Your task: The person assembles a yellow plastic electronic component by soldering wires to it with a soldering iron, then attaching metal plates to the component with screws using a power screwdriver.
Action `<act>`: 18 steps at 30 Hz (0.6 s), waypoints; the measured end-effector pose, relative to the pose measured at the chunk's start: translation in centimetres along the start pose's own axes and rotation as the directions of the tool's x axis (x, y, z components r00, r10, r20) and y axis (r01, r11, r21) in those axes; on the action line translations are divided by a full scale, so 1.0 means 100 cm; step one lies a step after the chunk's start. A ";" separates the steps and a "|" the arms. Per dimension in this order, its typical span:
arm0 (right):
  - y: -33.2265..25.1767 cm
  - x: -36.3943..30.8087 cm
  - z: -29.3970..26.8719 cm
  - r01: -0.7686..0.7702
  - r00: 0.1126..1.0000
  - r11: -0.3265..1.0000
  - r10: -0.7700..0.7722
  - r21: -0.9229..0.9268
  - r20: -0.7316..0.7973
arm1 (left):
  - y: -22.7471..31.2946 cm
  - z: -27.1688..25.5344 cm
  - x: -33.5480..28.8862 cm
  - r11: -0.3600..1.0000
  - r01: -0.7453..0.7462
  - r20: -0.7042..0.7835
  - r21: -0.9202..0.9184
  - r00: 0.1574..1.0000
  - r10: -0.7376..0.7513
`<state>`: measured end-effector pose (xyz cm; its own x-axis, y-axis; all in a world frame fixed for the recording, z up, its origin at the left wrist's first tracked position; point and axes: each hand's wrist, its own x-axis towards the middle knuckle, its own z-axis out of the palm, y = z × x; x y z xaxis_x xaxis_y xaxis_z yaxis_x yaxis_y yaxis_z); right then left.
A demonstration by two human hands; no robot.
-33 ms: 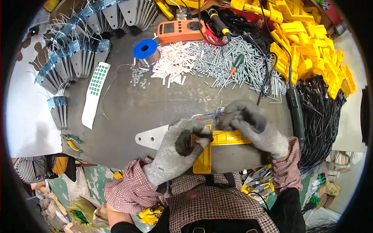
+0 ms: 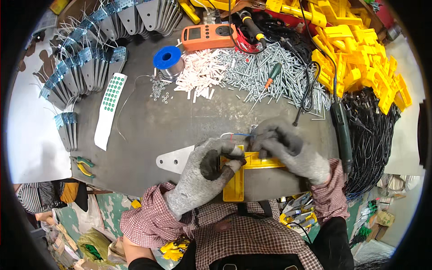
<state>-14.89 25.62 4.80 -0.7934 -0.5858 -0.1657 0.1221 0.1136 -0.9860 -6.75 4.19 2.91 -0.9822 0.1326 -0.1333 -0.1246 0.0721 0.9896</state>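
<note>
A yellow plastic housing (image 2: 232,186), T- or L-shaped, lies at the near edge of the table. My left hand (image 2: 204,168), in a grey glove, pinches it near the corner where its arms meet. Under that hand, a flat grey metal plate with two holes (image 2: 171,160) sticks out to the left. Over the far side of the housing's right arm is my right hand (image 2: 288,146), also gloved, fingers curled and a little blurred. A short blue wire (image 2: 241,134), with white and red ones beside it, runs toward its fingertips. What those fingertips hold is hidden.
Across the back lie an orange meter (image 2: 209,37), a blue-flanged solder spool (image 2: 168,60), pale sleeves (image 2: 202,69), heaped screws (image 2: 252,67) and a green screwdriver (image 2: 273,74). Yellow housings (image 2: 355,54) and black cables (image 2: 371,139) fill the right. Metal plates (image 2: 90,67) and pliers (image 2: 84,166) are left.
My right hand has shifted slightly left along the yellow housing, and its fingers have come nearer the blue wire. My left hand keeps its hold in nearly the same place.
</note>
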 end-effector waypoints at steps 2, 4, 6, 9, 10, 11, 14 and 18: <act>-0.008 0.011 -0.001 -0.062 0.984 0.960 0.104 -0.275 0.142 | -0.003 -0.004 -0.002 0.997 0.040 -0.012 -0.059 0.999 -0.040; 0.005 0.021 0.003 0.256 0.943 0.879 -0.136 -0.403 0.303 | -0.002 -0.005 0.000 0.999 -0.032 -0.020 0.019 0.999 0.032; -0.001 0.015 0.006 0.058 0.968 0.967 0.005 -0.247 0.250 | -0.002 -0.004 0.003 0.993 0.016 -0.022 -0.118 1.000 -0.019; 0.000 0.015 0.005 0.070 0.971 0.964 -0.006 -0.258 0.240 | -0.004 -0.005 0.003 0.998 0.015 -0.024 -0.054 1.000 -0.016; 0.005 0.016 0.003 0.149 0.965 0.939 -0.068 -0.311 0.254 | -0.004 -0.005 0.003 0.998 0.013 -0.027 -0.053 1.000 -0.015; 0.008 0.017 0.002 0.226 0.954 0.905 -0.130 -0.361 0.272 | -0.005 -0.005 0.004 0.999 -0.039 -0.032 0.001 0.999 0.039; 0.009 0.014 0.004 0.210 0.966 0.944 -0.161 -0.255 0.201 | -0.003 -0.003 0.004 0.990 -0.108 -0.049 0.096 0.992 0.113; 0.008 0.012 0.001 0.210 0.966 0.911 -0.137 -0.354 0.220 | 0.002 0.002 0.006 0.994 -0.059 -0.089 0.093 0.994 0.067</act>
<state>-15.66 24.99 3.78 -0.6515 -0.7581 -0.0287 -0.2666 0.2643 -0.9269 -7.33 4.49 2.97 -0.9969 0.0490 -0.0615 -0.0532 0.1561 0.9863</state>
